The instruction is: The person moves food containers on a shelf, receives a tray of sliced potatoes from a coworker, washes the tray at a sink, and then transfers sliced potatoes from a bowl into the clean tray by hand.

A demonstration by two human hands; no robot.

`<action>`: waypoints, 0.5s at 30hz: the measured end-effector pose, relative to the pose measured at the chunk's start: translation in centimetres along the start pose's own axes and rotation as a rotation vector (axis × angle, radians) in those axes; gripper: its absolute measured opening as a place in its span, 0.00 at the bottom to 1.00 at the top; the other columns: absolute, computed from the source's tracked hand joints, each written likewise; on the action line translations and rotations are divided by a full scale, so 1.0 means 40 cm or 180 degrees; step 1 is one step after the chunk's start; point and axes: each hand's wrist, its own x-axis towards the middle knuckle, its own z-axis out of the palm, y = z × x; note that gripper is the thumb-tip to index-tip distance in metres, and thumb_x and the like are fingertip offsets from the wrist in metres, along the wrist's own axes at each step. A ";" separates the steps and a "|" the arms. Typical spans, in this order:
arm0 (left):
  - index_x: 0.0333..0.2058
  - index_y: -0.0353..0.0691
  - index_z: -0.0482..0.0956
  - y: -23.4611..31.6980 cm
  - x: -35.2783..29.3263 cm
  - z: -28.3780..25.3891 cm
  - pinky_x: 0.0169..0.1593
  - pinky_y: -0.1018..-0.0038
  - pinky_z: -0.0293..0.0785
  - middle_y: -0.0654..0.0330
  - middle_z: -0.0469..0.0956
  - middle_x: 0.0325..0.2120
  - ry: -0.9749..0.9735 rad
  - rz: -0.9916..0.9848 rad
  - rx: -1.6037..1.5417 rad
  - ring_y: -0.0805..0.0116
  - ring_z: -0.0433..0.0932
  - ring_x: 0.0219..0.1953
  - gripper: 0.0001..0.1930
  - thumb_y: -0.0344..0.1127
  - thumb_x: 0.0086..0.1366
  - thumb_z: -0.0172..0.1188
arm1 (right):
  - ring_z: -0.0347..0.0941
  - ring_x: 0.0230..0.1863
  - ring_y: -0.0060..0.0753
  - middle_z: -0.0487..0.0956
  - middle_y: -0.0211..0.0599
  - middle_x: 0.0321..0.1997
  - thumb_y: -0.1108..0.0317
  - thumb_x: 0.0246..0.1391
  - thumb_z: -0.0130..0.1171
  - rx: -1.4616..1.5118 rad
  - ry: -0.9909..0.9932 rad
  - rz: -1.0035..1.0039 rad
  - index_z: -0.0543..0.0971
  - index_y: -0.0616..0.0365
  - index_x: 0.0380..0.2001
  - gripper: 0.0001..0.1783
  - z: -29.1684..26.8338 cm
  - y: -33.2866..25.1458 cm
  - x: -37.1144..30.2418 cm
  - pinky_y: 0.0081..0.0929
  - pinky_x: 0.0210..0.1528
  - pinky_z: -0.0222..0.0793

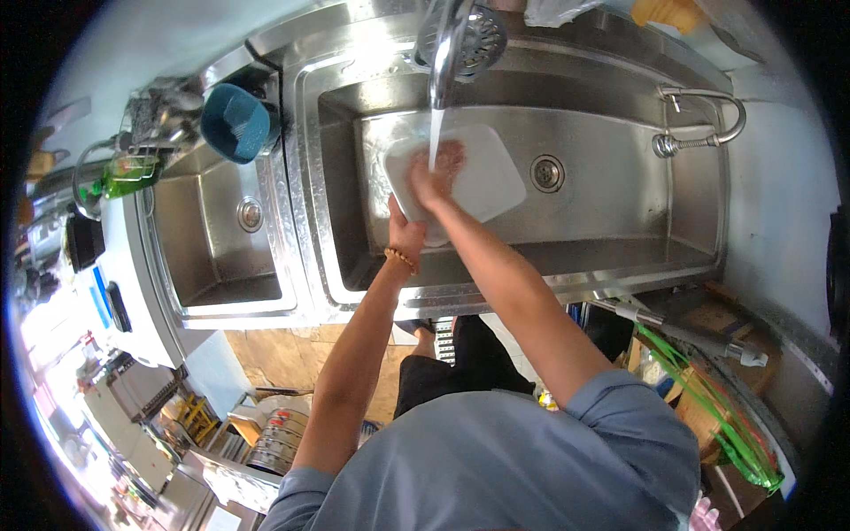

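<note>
A white rectangular tray or board [491, 181] with rounded corners is tilted over the large steel sink. My left hand [406, 228], with a beaded bracelet at the wrist, grips its near left edge. My right hand [427, 183] presses on the white surface under a stream of water. A reddish, mesh-like pad [450, 157] shows at its fingers, partly covered by the hand and the water; motion blurs the details. The water falls from the chrome faucet [440, 84] above.
The large sink's drain [547, 173] lies right of the tray. A smaller sink [232, 265] adjoins on the left, with a blue container [237, 124] at its back corner and a green bottle [131, 177] beyond. A second curved faucet [730, 119] stands at the right end.
</note>
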 end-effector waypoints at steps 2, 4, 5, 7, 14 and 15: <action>0.63 0.46 0.55 -0.016 0.022 -0.036 0.48 0.76 0.69 0.59 0.67 0.51 -0.0079 -0.0076 -0.0756 0.66 0.68 0.52 0.42 0.12 0.46 0.44 | 0.40 0.71 0.61 0.46 0.65 0.69 0.46 0.58 0.45 -0.0833 -0.0772 -0.0907 0.56 0.66 0.64 0.40 -0.031 -0.079 -0.059 0.54 0.71 0.28; 0.63 0.46 0.55 -0.022 0.031 -0.067 0.48 0.76 0.70 0.59 0.66 0.52 -0.0004 0.0048 -0.0820 0.67 0.69 0.51 0.42 0.12 0.46 0.44 | 0.40 0.71 0.63 0.46 0.61 0.70 0.45 0.59 0.47 0.0460 -0.1037 -0.2139 0.54 0.58 0.65 0.39 -0.070 -0.028 -0.059 0.54 0.70 0.32; 0.63 0.46 0.55 -0.032 0.035 -0.087 0.47 0.77 0.69 0.59 0.67 0.51 0.0023 0.0162 -0.0706 0.68 0.69 0.50 0.42 0.11 0.46 0.44 | 0.41 0.71 0.61 0.47 0.59 0.70 0.47 0.59 0.46 0.0208 -0.1116 -0.2256 0.55 0.57 0.65 0.37 -0.103 -0.022 -0.053 0.54 0.70 0.33; 0.63 0.45 0.55 -0.034 0.029 -0.103 0.46 0.79 0.69 0.59 0.69 0.49 0.0062 0.0360 -0.0482 0.69 0.71 0.47 0.42 0.11 0.45 0.44 | 0.44 0.71 0.57 0.49 0.53 0.71 0.49 0.61 0.45 -0.0320 -0.1282 -0.2458 0.58 0.53 0.64 0.33 -0.160 0.010 -0.041 0.55 0.69 0.35; 0.63 0.44 0.55 0.016 -0.007 0.011 0.37 0.82 0.69 0.59 0.74 0.39 0.0690 0.0320 -0.0756 0.74 0.73 0.36 0.41 0.11 0.47 0.42 | 0.51 0.68 0.53 0.59 0.55 0.66 0.57 0.62 0.41 0.0389 0.0271 -0.0328 0.63 0.60 0.61 0.28 -0.071 0.105 0.061 0.54 0.66 0.45; 0.62 0.44 0.55 0.015 -0.007 0.014 0.36 0.82 0.69 0.58 0.75 0.39 0.0766 0.0357 -0.0636 0.73 0.73 0.35 0.40 0.11 0.47 0.42 | 0.56 0.65 0.54 0.62 0.58 0.63 0.56 0.61 0.42 -0.0289 -0.0017 -0.0144 0.65 0.64 0.57 0.27 -0.057 0.093 0.031 0.53 0.63 0.49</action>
